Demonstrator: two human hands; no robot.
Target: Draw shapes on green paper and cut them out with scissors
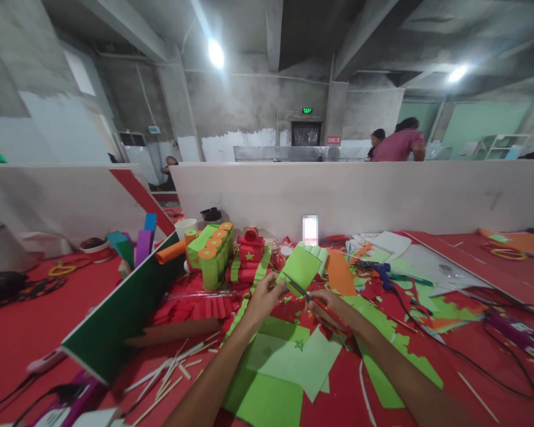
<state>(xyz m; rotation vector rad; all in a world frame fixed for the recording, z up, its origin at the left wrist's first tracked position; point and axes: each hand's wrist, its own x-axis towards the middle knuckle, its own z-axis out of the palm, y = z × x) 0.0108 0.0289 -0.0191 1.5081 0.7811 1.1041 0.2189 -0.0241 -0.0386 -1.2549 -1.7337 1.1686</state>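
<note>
Between the fingers of my left hand [267, 293] is the lower left edge of a bright green sheet of paper [303, 267], held up over the table. My right hand [328, 311] grips a pair of scissors [333, 316] with red handles. The dark blades reach left along the lower edge of the green sheet, close to my left fingertips. Whether the blades are parted is too small to make out. Below my hands lie pale green paper [271, 354] with a drawn star and darker green sheets [262, 397].
Left of my hands stand green and orange paper rolls [211, 267] and red rolls [248, 270] with stars. A green board [124, 311] leans farther left, near thin wooden sticks [169, 376]. A blue glue gun [381, 273] with a cord lies right. A white partition [360, 193] closes the back.
</note>
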